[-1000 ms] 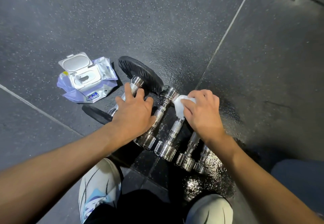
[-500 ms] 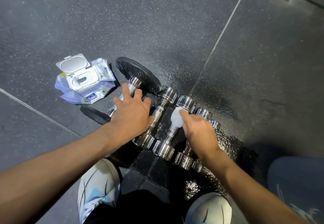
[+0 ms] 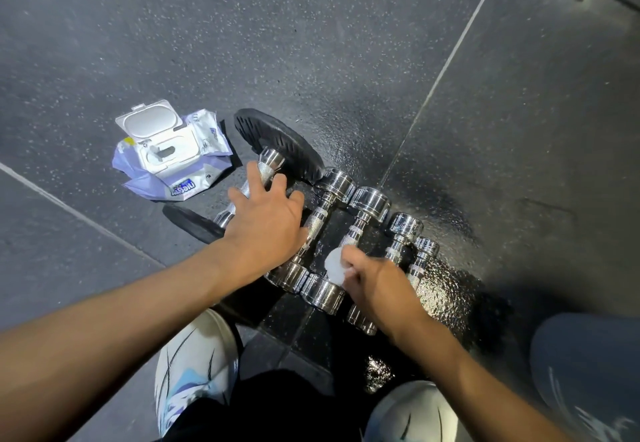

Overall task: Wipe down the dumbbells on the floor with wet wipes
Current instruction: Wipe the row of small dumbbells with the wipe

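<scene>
I see an open pack of wet wipes (image 3: pixel 169 159) left of centre on the dark floor (image 3: pixel 311 43), just beside a black-plate dumbbell (image 3: pixel 277 143). Four chrome dumbbells (image 3: pixel 370 201) lie in a row at centre, the left hand (image 3: pixel 266 223) hiding part of the first. Its fingers rest spread on the plated bar. The right hand (image 3: pixel 377 279) pinches a balled wipe (image 3: pixel 334 268) against the second chrome handle, lower along it than a second ago.
</scene>
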